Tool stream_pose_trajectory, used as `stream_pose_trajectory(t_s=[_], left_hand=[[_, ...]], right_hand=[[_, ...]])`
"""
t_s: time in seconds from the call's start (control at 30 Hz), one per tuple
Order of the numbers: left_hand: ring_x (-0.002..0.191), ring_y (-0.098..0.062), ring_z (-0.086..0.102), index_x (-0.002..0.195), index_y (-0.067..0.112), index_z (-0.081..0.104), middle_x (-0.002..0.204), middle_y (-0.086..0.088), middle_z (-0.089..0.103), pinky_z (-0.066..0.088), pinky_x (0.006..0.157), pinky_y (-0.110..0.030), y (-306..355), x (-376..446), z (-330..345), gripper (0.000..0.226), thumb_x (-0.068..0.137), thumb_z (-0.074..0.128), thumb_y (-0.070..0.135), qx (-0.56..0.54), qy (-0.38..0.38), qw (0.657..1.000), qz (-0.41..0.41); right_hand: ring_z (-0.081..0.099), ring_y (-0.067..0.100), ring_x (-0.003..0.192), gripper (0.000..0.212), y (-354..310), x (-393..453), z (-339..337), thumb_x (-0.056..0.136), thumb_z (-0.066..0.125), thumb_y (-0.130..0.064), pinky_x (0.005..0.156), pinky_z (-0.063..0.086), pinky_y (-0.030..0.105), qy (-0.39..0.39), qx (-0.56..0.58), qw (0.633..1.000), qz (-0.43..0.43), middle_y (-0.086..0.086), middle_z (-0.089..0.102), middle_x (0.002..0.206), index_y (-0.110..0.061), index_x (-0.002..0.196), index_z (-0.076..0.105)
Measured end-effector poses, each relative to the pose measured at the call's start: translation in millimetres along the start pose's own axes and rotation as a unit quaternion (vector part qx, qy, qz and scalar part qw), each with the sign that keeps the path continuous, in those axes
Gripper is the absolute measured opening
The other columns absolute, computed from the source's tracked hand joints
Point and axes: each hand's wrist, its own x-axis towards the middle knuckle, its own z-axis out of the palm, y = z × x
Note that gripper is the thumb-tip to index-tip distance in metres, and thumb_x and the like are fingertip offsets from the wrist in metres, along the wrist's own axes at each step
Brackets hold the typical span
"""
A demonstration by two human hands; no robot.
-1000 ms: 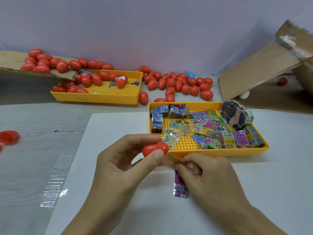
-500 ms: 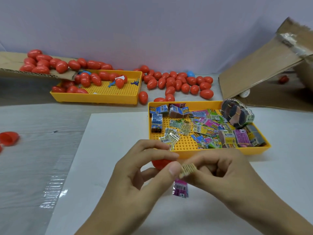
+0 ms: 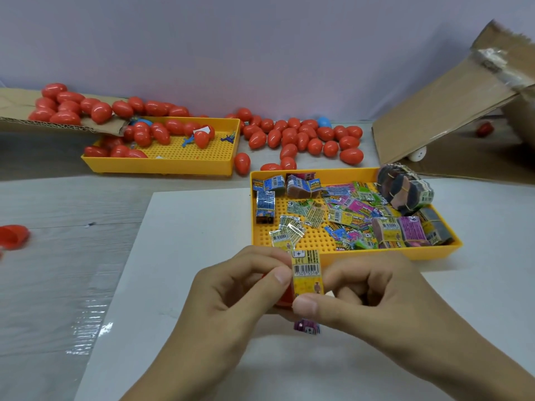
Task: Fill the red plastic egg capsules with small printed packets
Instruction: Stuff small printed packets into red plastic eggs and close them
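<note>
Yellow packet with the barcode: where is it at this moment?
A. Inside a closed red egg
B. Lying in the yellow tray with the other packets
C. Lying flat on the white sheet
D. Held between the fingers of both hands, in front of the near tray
D: the yellow packet stands upright, pinched by the left hand and the right hand, in front of the near tray.

We see only a sliver of the red capsule point(image 3: 285, 295) behind our left hand point(image 3: 231, 296); the packet print is unreadable.
</note>
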Motion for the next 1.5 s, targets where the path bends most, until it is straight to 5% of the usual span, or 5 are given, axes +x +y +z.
stream_pose_trajectory(t_s=[0.33, 0.6, 0.87, 1.27, 1.5], left_hand=[[0.089, -0.024, 0.069, 0.083, 0.016, 0.078, 0.099, -0.003, 0.067, 0.059, 0.069, -0.03, -3, -1, -5, 0.018, 0.072, 0.07, 0.027, 0.051, 0.021, 0.995, 0.086], [0.103, -0.021, 0.065, 0.11, 0.01, 0.072, 0.116, -0.009, 0.059, 0.055, 0.08, -0.022, 1, 0, -8, 0.034, 0.078, 0.073, 0.022, 0.371, 0.011, 0.877, 0.306], [0.076, -0.022, 0.068, 0.076, 0.012, 0.079, 0.089, -0.009, 0.068, 0.059, 0.062, -0.031, -7, -3, 2, 0.014, 0.071, 0.075, 0.023, 0.056, 0.042, 0.992, 0.108], [0.069, -0.029, 0.068, 0.072, 0.005, 0.078, 0.088, -0.021, 0.069, 0.057, 0.057, -0.03, -8, -4, 7, 0.03, 0.054, 0.089, 0.027, -0.032, 0.074, 0.996, 0.046], [0.067, -0.024, 0.071, 0.071, 0.003, 0.077, 0.084, -0.018, 0.072, 0.057, 0.055, -0.028, -1, -3, 7, 0.048, 0.039, 0.098, 0.033, -0.117, 0.035, 0.991, -0.044]], right_hand=[[0.018, 0.009, 0.036, 0.03, -9, 3, -6, 0.061, 0.08, -0.039, 0.039, 0.021, 0.015, -0.025, 0.178, 0.977, 0.116, -0.008, 0.03, 0.039, -0.013, 0.057, 0.067], [0.011, 0.006, 0.034, 0.024, -10, 2, -4, 0.063, 0.08, -0.032, 0.036, 0.014, 0.013, -0.072, 0.313, 0.914, 0.248, -0.007, 0.018, 0.042, -0.013, 0.057, 0.066], [0.016, 0.008, 0.037, 0.031, -12, 4, -5, 0.066, 0.082, -0.039, 0.035, 0.016, 0.016, 0.047, 0.235, 0.956, 0.168, -0.007, 0.022, 0.044, -0.012, 0.063, 0.069], [0.056, 0.019, 0.061, 0.024, -3, -4, 12, 0.064, 0.079, -0.051, 0.047, 0.049, 0.044, 0.172, -0.011, 0.978, -0.114, -0.001, 0.06, 0.072, -0.033, 0.081, 0.078], [0.046, 0.002, 0.048, 0.019, -2, 0, 5, 0.067, 0.078, -0.038, 0.045, 0.036, 0.011, 0.114, 0.076, 0.987, -0.079, -0.003, 0.058, 0.057, -0.02, 0.071, 0.077]])
